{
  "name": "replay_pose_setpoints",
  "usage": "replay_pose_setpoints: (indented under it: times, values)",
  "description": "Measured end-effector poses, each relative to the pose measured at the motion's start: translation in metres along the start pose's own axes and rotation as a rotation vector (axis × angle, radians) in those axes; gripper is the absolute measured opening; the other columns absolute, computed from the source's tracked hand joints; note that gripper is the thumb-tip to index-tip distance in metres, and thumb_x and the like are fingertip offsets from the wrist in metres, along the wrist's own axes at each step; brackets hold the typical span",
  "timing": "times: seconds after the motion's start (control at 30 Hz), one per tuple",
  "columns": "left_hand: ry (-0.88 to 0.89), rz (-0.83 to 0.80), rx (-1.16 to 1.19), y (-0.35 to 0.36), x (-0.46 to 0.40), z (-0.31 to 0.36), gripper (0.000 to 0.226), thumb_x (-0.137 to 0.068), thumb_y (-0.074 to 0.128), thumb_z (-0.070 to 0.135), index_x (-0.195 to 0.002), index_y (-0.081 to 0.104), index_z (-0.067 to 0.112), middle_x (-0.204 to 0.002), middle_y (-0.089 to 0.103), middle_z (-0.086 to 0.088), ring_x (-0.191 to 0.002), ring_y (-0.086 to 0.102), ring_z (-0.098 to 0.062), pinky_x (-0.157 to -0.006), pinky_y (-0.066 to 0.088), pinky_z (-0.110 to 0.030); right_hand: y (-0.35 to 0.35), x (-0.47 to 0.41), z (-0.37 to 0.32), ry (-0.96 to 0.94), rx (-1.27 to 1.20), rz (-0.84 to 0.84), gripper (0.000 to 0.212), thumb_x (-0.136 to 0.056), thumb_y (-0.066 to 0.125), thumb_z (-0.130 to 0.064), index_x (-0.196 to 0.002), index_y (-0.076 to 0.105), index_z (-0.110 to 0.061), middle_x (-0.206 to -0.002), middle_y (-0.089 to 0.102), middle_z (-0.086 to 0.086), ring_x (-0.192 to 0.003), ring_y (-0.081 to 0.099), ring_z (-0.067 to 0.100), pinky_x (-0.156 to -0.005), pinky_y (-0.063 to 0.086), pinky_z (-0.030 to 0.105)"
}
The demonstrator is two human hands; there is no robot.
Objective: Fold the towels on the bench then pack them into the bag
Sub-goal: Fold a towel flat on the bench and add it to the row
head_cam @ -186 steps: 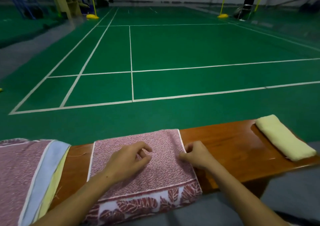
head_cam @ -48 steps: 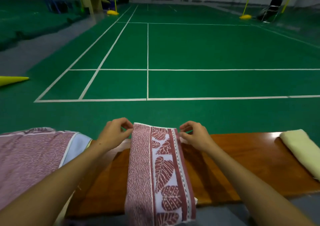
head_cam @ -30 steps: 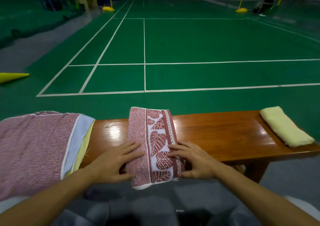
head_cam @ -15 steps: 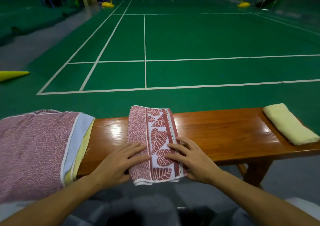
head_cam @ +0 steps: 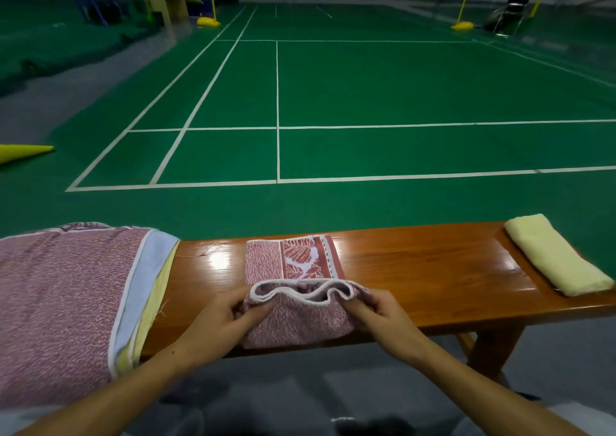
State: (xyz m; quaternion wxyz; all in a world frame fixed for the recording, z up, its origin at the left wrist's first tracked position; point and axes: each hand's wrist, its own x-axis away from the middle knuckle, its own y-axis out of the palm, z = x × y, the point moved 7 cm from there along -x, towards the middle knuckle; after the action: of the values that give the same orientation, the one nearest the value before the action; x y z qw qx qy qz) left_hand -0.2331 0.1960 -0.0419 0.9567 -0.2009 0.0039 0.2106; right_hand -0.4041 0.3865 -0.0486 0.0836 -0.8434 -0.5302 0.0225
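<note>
Red towel [head_cam: 296,289]: lies mid-bench [head_cam: 416,269], near end lifted and doubled toward the far end.
Left hand [head_cam: 226,319]: pinches the raised edge's left corner.
Right hand [head_cam: 380,315]: pinches the right corner.
Cream towel [head_cam: 556,258]: folded, at the bench's right end.
Towel pile [head_cam: 66,302]: draped over the left end.

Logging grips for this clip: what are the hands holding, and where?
Both hold the red towel by its near edge: left hand at the left corner, right hand at the right.
</note>
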Motion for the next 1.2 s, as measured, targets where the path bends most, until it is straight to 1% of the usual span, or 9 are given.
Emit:
replay_pose_setpoints:
  times: [0.13,0.23,0.37,0.5,0.63,0.77,0.9,1.03,1.2]
  values:
    - [-0.104,0.048,0.213,-0.002,-0.012,0.002,0.035,-0.102,0.059,0.029,-0.136,0.064,0.025,-0.124,0.073,0.001,-0.112,0.071,-0.021,-0.088,0.061,-0.038,-0.002,-0.018,0.001,0.14,-0.144,0.119,0.033,-0.102,0.057,-0.037,-0.118,0.074,-0.015,-0.105,0.079,0.0,-0.096,0.075,0.016,-0.074,0.057,0.023]
    - [-0.201,0.171,0.248,-0.011,-0.028,-0.004,0.03,-0.103,0.058,0.029,-0.131,0.065,0.021,-0.114,0.076,0.001,-0.104,0.074,-0.019,-0.075,0.061,-0.028,-0.008,-0.041,0.006,0.194,-0.172,0.282,0.033,-0.099,0.062,-0.042,-0.1,0.077,-0.012,-0.09,0.079,0.002,-0.085,0.074,0.019,-0.068,0.054,0.024]
    - [-0.256,0.372,0.082,-0.028,-0.056,-0.019,0.019,-0.105,0.059,0.029,-0.12,0.069,0.024,-0.104,0.073,0.011,-0.092,0.07,0.0,-0.071,0.054,-0.018,-0.013,-0.077,0.005,0.209,-0.182,0.319,0.034,-0.086,0.082,-0.042,-0.106,0.077,-0.015,-0.097,0.081,0.003,-0.091,0.078,0.022,-0.084,0.063,0.041]
    - [-0.317,0.421,0.017,-0.043,-0.078,-0.045,0.024,-0.099,0.068,0.037,-0.116,0.072,0.02,-0.103,0.078,0.007,-0.093,0.075,-0.01,-0.085,0.063,-0.044,-0.025,-0.105,0.015,0.181,0.011,0.383,0.028,-0.082,0.088,-0.033,-0.106,0.077,-0.021,-0.097,0.081,-0.002,-0.087,0.078,0.02,-0.085,0.063,0.053]
    - [-0.435,0.374,-0.058,-0.051,-0.087,-0.064,0.029,-0.092,0.076,0.043,-0.106,0.068,0.019,-0.093,0.078,0.004,-0.09,0.076,-0.021,-0.085,0.061,-0.044,-0.037,-0.12,0.025,0.154,0.14,0.49,0.026,-0.084,0.086,-0.034,-0.1,0.078,-0.015,-0.094,0.079,-0.003,-0.087,0.075,0.015,-0.089,0.06,0.05]
    - [-0.227,0.42,-0.731,-0.059,-0.082,-0.021,0.04,-0.099,0.064,0.046,-0.13,0.059,0.021,-0.117,0.064,0.008,-0.105,0.063,-0.016,-0.08,0.05,-0.032,-0.053,-0.11,-0.008,0.022,0.697,0.599,0.042,-0.095,0.07,-0.049,-0.125,0.066,-0.019,-0.116,0.068,-0.008,-0.106,0.062,0.008,-0.097,0.054,0.035]
    - [0.212,0.174,-0.997,0.011,-0.069,0.008,0.056,-0.104,0.042,0.058,-0.144,0.056,0.022,-0.146,0.059,0.002,-0.138,0.053,-0.019,-0.116,0.042,-0.04,0.007,-0.106,-0.026,-0.284,0.908,0.225,0.036,-0.105,0.056,-0.035,-0.139,0.058,-0.023,-0.143,0.056,-0.007,-0.13,0.048,0.005,-0.115,0.043,0.033]
    - [0.031,-0.136,-1.11,0.038,-0.064,-0.033,0.089,-0.101,0.015,0.077,-0.167,0.008,0.017,-0.173,0.004,-0.006,-0.16,-0.001,-0.024,-0.126,-0.005,-0.045,0.039,-0.098,0.016,-0.265,1.095,-0.061,0.072,-0.108,0.035,-0.057,-0.165,0.018,-0.019,-0.174,0.014,0.0,-0.16,0.01,0.014,-0.131,0.008,0.04]
    - [-0.068,-0.188,-1.078,0.03,-0.062,-0.048,0.095,-0.094,0.005,0.085,-0.163,-0.016,0.024,-0.169,-0.025,0.001,-0.156,-0.024,-0.019,-0.129,-0.01,-0.041,0.018,-0.102,0.039,-0.136,1.179,-0.082,0.088,-0.1,0.017,-0.081,-0.167,-0.004,-0.027,-0.174,-0.007,-0.008,-0.158,-0.014,0.003,-0.13,-0.002,0.048]
